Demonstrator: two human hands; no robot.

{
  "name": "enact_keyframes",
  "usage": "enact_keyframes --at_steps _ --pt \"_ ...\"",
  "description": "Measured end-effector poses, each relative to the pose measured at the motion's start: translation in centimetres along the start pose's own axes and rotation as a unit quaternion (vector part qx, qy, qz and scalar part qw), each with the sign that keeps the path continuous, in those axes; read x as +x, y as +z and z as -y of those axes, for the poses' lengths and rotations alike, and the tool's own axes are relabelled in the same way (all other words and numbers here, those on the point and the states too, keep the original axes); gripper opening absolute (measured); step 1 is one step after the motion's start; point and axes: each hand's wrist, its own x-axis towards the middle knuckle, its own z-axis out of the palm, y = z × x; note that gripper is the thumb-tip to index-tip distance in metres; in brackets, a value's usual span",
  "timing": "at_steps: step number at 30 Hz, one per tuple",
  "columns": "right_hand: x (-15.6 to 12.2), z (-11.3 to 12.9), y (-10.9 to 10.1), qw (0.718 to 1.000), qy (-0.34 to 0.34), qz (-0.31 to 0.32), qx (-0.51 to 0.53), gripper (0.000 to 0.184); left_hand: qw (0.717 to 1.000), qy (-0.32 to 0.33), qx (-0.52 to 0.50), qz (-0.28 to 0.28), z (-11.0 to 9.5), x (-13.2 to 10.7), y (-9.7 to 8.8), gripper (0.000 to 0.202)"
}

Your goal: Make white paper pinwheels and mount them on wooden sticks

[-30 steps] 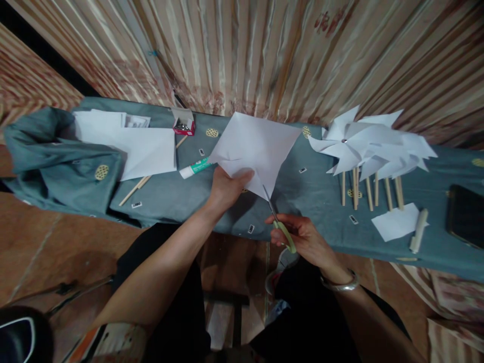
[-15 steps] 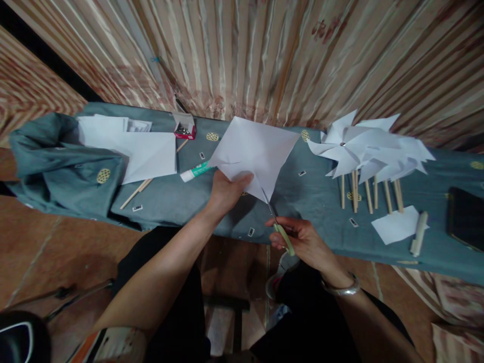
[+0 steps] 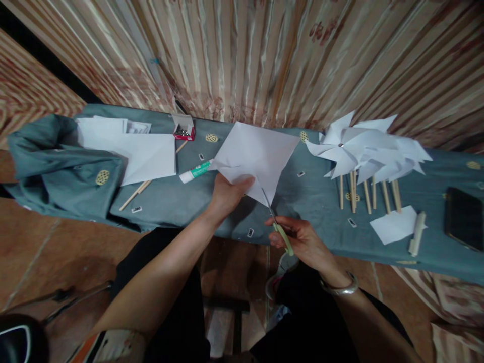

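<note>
My left hand (image 3: 228, 194) pinches a square sheet of white paper (image 3: 259, 146) along its near side, thumb on top and the other fingers hidden beneath. The sheet is held up over the cloth, with crease lines and a slit near its left corner. My right hand (image 3: 297, 237) is closed around the light green handles of a pair of scissors (image 3: 283, 238). Their blades reach the sheet's near corner, pointing in toward its middle. Just left of the sheet lies a green and white glue stick (image 3: 195, 171).
White paper pinwheels (image 3: 351, 146) on wooden sticks lie at the right. Near them are a paper scrap (image 3: 393, 225), a pale pen (image 3: 417, 234) and a dark phone (image 3: 464, 218). Stacked paper (image 3: 149, 156), wooden sticks (image 3: 135, 195) and a small red box (image 3: 184, 128) sit at the left.
The whole view has shifted slightly. Both hands keep their hold, and the scissors stay at the sheet's near corner. The paper's left side appears a little more bent.
</note>
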Motion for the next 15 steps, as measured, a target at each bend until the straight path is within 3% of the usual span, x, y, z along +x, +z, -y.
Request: enact_keyframes --at_steps 15 --pt "0.11 0.6 0.53 0.997 0.054 -0.026 0.052 0.054 1.0 -0.001 0.006 -0.002 -0.12 -0.02 -0.03 0.02"
